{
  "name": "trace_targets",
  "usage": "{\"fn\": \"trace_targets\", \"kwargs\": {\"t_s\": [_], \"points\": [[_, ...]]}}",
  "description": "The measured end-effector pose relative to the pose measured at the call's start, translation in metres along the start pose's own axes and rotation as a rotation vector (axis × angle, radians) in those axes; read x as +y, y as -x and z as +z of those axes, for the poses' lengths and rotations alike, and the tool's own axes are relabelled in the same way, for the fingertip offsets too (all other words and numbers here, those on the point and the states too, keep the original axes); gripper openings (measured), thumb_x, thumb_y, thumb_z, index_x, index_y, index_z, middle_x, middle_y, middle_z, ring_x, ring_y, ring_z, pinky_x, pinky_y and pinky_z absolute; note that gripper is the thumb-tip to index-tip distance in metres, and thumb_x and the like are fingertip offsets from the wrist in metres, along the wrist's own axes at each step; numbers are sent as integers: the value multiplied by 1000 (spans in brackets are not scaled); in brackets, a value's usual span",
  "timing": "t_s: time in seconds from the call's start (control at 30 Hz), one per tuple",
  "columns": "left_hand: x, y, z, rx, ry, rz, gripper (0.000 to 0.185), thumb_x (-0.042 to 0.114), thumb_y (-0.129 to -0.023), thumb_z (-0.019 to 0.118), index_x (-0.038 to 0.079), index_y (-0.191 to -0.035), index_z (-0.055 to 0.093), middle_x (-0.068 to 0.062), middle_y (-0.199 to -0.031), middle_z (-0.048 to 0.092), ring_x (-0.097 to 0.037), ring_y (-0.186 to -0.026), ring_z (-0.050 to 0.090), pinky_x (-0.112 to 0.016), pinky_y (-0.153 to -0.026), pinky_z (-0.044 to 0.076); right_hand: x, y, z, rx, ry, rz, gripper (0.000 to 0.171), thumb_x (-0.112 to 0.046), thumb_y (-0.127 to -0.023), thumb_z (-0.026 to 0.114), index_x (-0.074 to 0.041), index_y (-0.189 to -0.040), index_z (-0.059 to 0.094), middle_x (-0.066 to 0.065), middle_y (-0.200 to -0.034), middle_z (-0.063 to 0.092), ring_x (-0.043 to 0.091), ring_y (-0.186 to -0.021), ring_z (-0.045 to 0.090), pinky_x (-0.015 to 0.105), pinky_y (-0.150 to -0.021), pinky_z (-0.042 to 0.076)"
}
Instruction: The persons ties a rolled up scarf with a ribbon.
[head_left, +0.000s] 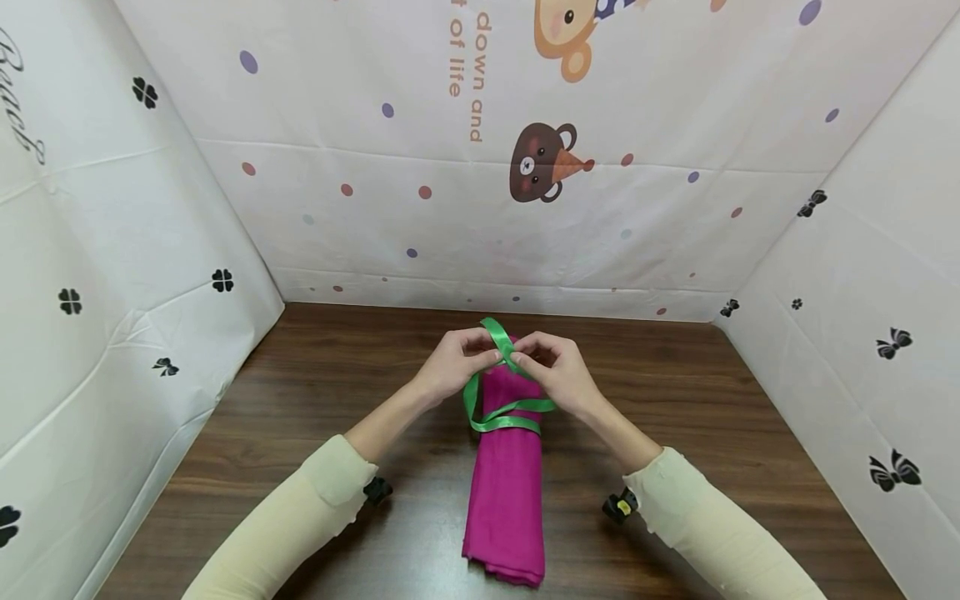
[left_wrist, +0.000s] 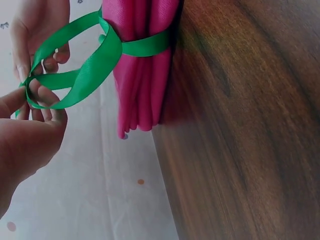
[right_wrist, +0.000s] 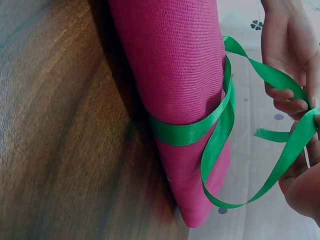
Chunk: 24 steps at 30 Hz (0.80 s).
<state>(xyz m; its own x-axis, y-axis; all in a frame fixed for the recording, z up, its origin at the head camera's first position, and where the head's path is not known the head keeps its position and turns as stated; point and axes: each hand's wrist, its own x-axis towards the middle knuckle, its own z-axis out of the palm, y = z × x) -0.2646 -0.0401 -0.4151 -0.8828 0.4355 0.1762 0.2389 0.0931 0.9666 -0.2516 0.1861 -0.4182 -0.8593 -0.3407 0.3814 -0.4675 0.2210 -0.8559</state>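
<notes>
A magenta cloth (head_left: 504, 492), folded into a long roll, lies lengthwise on the table. Round its upper part runs a green ribbon (head_left: 510, 422), whose two lengths rise to my hands above the far end of the roll. My left hand (head_left: 459, 364) pinches the ribbon between thumb and fingers. Close beside it, my right hand (head_left: 553, 367) pinches the ribbon too, and the two strands cross between the fingertips. In the left wrist view the ribbon (left_wrist: 95, 75) forms a loose loop off the cloth (left_wrist: 142, 90). One cut ribbon end (right_wrist: 270, 135) hangs free in the right wrist view.
The brown wooden table (head_left: 337, 367) is bordered by a printed white cloth backdrop (head_left: 337, 225) behind, with white side panels left (head_left: 172, 333) and right (head_left: 840, 333). Small dark wrist devices sit by both cream sleeves (head_left: 300, 517).
</notes>
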Motion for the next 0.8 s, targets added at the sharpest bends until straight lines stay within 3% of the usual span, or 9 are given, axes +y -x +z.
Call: {"fn": "trace_targets", "kwargs": {"t_s": [0.17,0.47,0.67,0.8], "points": [[-1,0,2,-13,60,0,17,4,-104,67,0,-119,72,-12,-112,73,-45,-109,68,-61,-96,55,1,0,1,17,3,8,8,-10,-100,74,-4,-106,74,14,-94,73,18,-79,64,26,-69,52],[4,2,5,-22,66,21,24,13,-104,69,4,-126,72,-10,-122,72,-24,-114,71,-37,-96,58,1,-2,3,51,-9,-5,11,-3,-99,74,1,-107,68,17,-96,71,23,-81,62,26,-69,51],[3,-1,6,28,84,54,24,11,-105,69,-1,-125,71,-10,-121,74,-23,-113,72,-36,-98,57,-1,-1,5,81,-23,-5,13,-4,-98,76,-1,-101,64,14,-90,67,17,-73,54,23,-63,45],[3,-2,7,70,78,73,21,10,-104,70,-1,-122,71,-10,-116,75,-23,-109,73,-35,-96,58,0,-1,5,90,-25,-12,11,-7,-98,76,-2,-100,66,14,-92,68,16,-78,60,23,-66,50]]}}
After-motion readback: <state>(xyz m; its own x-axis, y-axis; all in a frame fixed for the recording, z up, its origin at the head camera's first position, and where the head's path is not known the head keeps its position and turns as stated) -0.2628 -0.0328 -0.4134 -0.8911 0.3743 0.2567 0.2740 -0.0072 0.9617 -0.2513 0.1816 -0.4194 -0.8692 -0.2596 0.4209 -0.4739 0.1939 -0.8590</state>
